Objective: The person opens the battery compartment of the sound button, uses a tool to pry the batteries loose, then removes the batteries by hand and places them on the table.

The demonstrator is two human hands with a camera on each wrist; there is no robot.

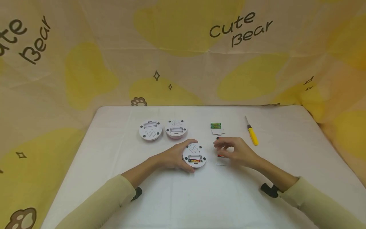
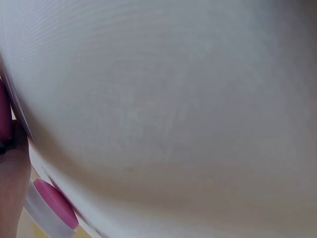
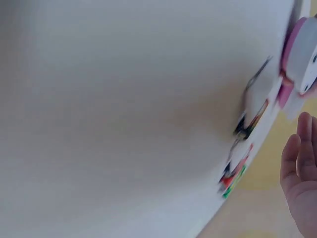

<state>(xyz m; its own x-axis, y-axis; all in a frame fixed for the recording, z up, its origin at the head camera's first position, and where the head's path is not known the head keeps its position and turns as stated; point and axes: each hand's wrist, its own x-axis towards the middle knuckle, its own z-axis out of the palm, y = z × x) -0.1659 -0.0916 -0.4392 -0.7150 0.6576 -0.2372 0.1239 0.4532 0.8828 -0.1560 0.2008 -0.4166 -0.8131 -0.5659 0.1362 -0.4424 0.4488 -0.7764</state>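
Observation:
My left hand (image 1: 174,156) grips a round white device (image 1: 194,148) from its left side, thumb and fingers spread around the rim. Its underside faces up, showing speaker holes and an uncovered battery compartment. One red-and-black battery (image 1: 195,161) lies in the compartment's near slot, while the far slot is bare. To the right, my right hand (image 1: 237,149) hovers with loosely bent fingers over red-and-black batteries (image 1: 221,156) in a clear, thin-edged package (image 1: 222,165). In the right wrist view no battery shows between its fingers (image 3: 305,144).
Two similar white devices, one on the left (image 1: 150,130) and one beside it (image 1: 176,128), sit upside down behind my left hand. Two green batteries (image 1: 215,124) and a white cover (image 1: 218,131) lie at the back. Farther right is a yellow-handled screwdriver (image 1: 253,136).

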